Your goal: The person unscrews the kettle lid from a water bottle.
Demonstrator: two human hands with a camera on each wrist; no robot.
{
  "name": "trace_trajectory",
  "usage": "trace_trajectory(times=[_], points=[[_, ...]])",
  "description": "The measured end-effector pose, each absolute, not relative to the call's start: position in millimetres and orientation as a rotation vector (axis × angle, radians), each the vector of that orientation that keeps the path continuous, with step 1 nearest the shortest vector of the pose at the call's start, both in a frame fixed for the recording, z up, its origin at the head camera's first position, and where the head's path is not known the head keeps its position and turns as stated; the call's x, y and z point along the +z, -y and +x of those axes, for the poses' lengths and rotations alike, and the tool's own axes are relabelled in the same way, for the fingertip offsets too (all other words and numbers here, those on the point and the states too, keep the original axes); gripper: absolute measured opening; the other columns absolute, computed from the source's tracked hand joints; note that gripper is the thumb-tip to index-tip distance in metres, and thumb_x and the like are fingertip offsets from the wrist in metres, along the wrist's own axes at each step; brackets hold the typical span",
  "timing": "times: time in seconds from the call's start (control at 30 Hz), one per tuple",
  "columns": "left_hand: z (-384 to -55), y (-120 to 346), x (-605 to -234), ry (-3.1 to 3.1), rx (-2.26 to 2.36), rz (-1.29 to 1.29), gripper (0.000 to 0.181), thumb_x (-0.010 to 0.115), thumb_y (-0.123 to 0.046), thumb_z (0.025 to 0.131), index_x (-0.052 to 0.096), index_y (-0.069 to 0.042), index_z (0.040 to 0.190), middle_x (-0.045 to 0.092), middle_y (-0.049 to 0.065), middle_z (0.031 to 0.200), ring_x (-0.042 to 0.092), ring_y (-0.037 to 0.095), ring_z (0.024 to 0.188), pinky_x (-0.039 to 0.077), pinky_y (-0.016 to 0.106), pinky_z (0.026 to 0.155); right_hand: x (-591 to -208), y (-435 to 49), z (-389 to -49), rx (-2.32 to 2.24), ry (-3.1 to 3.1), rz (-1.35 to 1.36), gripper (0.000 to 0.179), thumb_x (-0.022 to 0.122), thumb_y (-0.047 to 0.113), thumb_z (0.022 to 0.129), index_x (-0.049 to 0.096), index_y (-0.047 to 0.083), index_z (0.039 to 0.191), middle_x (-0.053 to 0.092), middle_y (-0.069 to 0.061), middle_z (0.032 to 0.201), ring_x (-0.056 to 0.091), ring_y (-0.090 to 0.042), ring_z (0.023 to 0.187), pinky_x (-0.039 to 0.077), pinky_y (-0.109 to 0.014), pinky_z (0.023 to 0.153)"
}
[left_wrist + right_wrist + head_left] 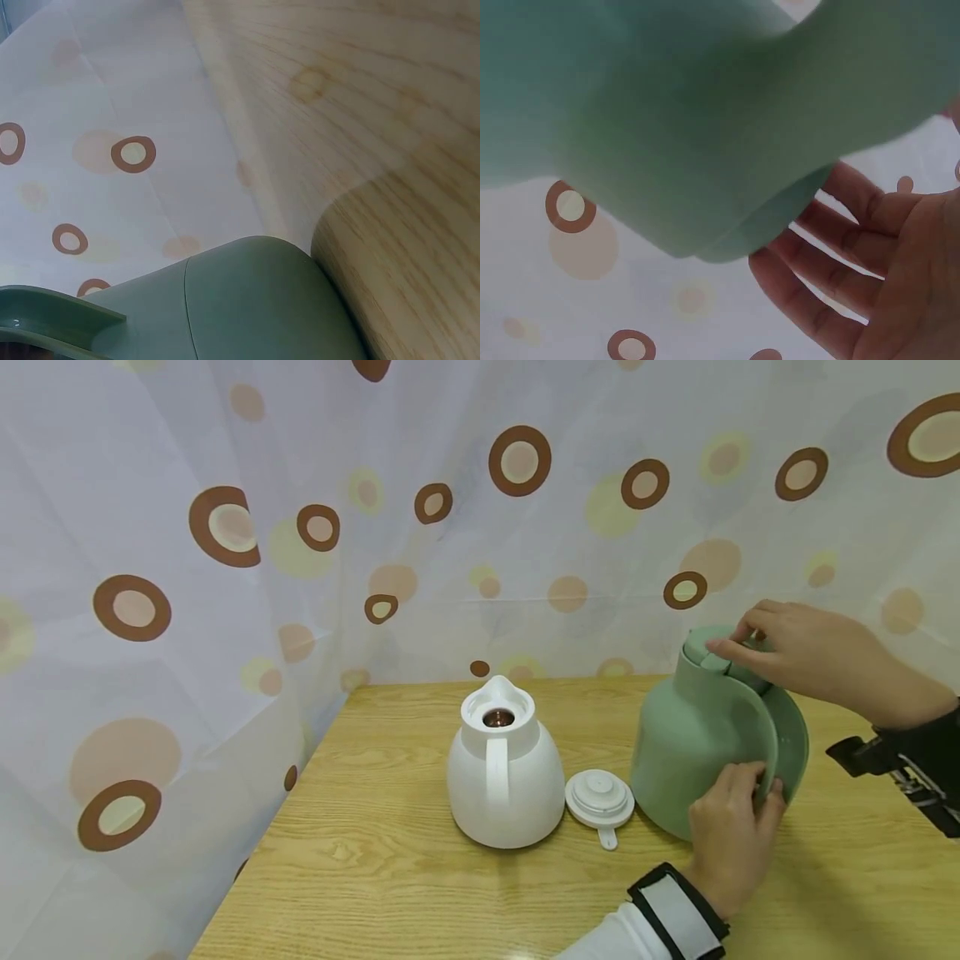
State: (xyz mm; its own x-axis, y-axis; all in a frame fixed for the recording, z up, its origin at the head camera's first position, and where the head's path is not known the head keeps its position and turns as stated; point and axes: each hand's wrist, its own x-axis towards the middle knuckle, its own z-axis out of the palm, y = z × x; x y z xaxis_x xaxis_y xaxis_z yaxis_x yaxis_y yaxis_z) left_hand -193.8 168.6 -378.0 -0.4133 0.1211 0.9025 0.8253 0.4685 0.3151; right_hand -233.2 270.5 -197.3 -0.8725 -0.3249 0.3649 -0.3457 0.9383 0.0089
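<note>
A green vacuum jug (678, 743) stands on the right side of the table. My left hand (731, 835) grips its handle (767, 727), fingers curled round the lower part. From above, my right hand (806, 647) holds the jug's green lid (705, 643) between thumb and fingers; the lid looks seated in the neck. In the right wrist view, the fingertips of my right hand (900, 262) touch the lid's edge. The left wrist view shows the body of the green jug (262, 307), while that hand is mostly out of frame.
A white jug (502, 785) stands left of the green one, its top uncovered and a brownish opening visible. Between the two jugs lies a round white lid (600, 797) with a small tab. Behind the wooden table (360, 860) hangs a dotted white curtain (420, 468).
</note>
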Motion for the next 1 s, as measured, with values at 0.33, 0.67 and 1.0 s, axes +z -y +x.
trace_trajectory(times=[0.33, 0.67, 1.0], points=[[-193.3, -166.7, -377.1, 1.843, -0.987, -0.788, 0.007, 0.055, -0.015, 0.093, 0.058, -0.009, 0.096, 0.055, -0.003, 0.077, 0.05, -0.004, 0.062, 0.034, 0.004, 0.058, -198.4, -260.3, -233.0, 0.016, 2.662, 0.402, 0.059, 0.068, 0.056, 0.074, 0.059, 0.0, 0.091, 0.054, -0.011, 0.086, 0.051, -0.022, 0.065, 0.043, -0.039, 0.051], [-194.1, -165.1, -377.6, 1.854, -0.958, -0.79, 0.009, 0.054, -0.015, 0.093, 0.059, -0.008, 0.098, 0.053, -0.004, 0.077, 0.047, -0.005, 0.061, 0.032, 0.003, 0.057, -207.1, -286.8, -231.9, 0.215, 2.68, 0.574, 0.041, 0.073, 0.022, 0.078, 0.057, 0.0, 0.107, 0.054, -0.018, 0.107, 0.056, -0.032, 0.084, 0.044, -0.047, 0.065], [-193.8, -165.0, -379.0, 1.854, -0.974, -0.795, 0.009, 0.053, -0.015, 0.094, 0.058, -0.008, 0.098, 0.053, -0.004, 0.077, 0.048, -0.005, 0.061, 0.032, 0.003, 0.057, -216.0, -307.4, -235.1, 0.476, 2.671, 0.644, 0.038, 0.063, -0.001, 0.081, 0.055, 0.002, 0.118, 0.05, -0.02, 0.123, 0.046, -0.042, 0.108, 0.039, -0.053, 0.078]])
